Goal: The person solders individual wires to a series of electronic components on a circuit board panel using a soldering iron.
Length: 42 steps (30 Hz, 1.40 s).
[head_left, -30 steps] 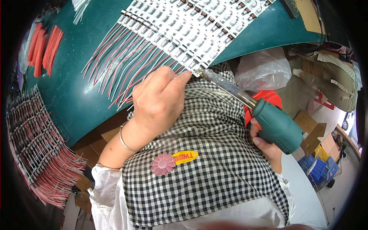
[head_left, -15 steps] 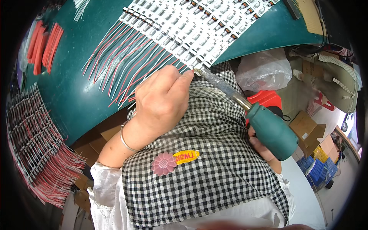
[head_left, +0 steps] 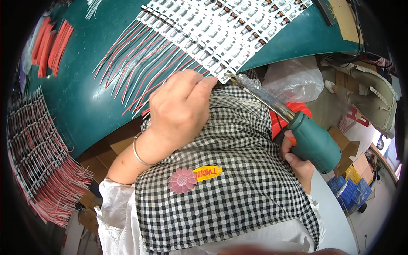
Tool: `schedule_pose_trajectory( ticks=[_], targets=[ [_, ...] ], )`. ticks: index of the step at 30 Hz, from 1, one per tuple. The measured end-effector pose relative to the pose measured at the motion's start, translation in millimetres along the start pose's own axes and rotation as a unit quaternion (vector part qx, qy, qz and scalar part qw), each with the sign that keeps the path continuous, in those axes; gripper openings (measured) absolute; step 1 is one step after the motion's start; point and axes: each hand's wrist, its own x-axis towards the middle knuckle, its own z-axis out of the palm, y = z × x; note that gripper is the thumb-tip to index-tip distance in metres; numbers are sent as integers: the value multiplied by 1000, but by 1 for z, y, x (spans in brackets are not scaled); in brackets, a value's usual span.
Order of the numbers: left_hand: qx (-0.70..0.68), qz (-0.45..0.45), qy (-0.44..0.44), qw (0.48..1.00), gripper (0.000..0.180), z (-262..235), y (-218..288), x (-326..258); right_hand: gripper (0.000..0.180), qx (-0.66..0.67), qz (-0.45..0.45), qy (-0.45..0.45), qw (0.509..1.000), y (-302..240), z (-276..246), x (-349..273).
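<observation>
My left hand (head_left: 180, 106) is closed in a pinch at the near corner of a white panel of small circuit boards (head_left: 212, 36). A thin red wire end just shows at its fingertips; the rest is hidden by the hand. Red and white wires (head_left: 138, 63) fan out from the panel's left edge onto the table. My right hand (head_left: 299, 165) is wrapped round a green-handled soldering gun (head_left: 315, 142). Its long metal barrel points up and left, the tip at the panel's corner, slightly right of my left fingertips. Small dark and metallic parts sit in rows on the panel.
The panel lies on a green table (head_left: 80, 114). Bundles of red wires (head_left: 60, 47) lie at the far left, and a stack of wired boards (head_left: 40, 148) at the near left. A clear plastic bag (head_left: 293, 78), a red container (head_left: 278, 123) and blue baskets (head_left: 350, 191) are at right.
The soldering gun has shifted right, its tip drawing a little away from my left fingertips. More of my right hand shows on the handle. My left hand has barely moved.
</observation>
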Motion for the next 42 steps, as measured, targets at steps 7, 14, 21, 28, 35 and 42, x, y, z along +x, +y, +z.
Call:
schedule_pose_trajectory(
  ticks=[7,14,21,28,35,42],
  targets=[
    [-10,71,72,995,19,-2,0,3,53,52,-26,-6,998,5,-8,2],
    [-25,45,20,998,21,6,5,-5,51,86,-53,-153,983,13,-25,3],
    [-20,45,10,999,18,4,8,-3,33,-40,-95,-141,985,15,-31,13],
    [-19,38,2,999,17,4,9,-2,48,170,89,-81,978,30,-36,0],
    [-22,44,-3,999,16,5,8,-2,53,134,-35,-17,990,4,-11,12],
    [-16,37,-11,999,15,3,9,-3,53,137,-36,-130,981,16,-25,14]
  ],
)
